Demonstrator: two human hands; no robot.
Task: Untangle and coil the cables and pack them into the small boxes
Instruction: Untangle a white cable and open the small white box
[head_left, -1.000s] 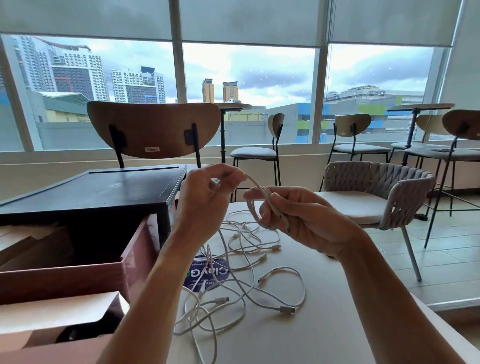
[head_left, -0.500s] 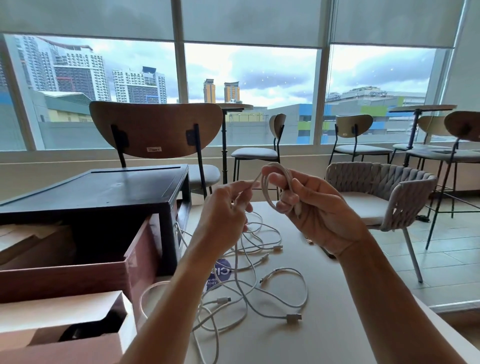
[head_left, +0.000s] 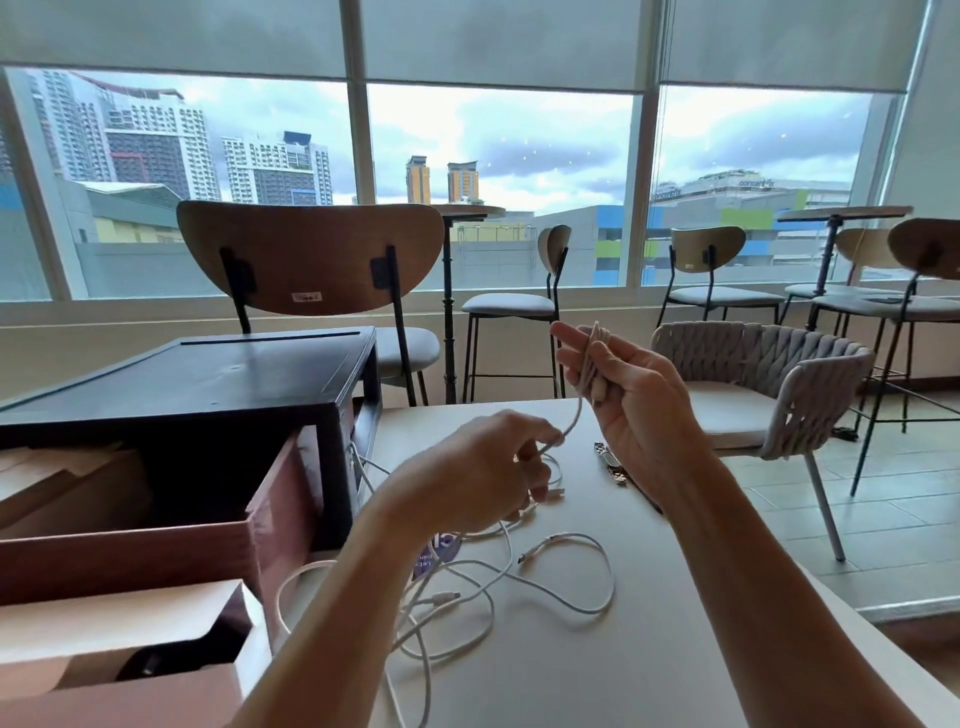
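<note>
My right hand (head_left: 636, 400) is raised above the table and grips a small coil of white cable (head_left: 589, 364) wound round its fingers. A free strand (head_left: 574, 421) runs down from the coil to my left hand (head_left: 480, 467), which pinches it just above the table. Under and in front of my left hand lies a tangle of several white cables (head_left: 519, 577) with metal plugs. A small open cardboard box (head_left: 130, 654) stands at the lower left.
A brown open box (head_left: 218, 535) and a black box (head_left: 208, 384) stand at the left of the white table (head_left: 623, 649). A metal watch band (head_left: 610, 462) lies near my right wrist. A blue sticker (head_left: 439, 553) shows under the cables. Chairs stand beyond the table.
My right hand rose and turned, with the coil now wound tighter on its fingers. My left hand dropped toward the table, drawing the strand down.
</note>
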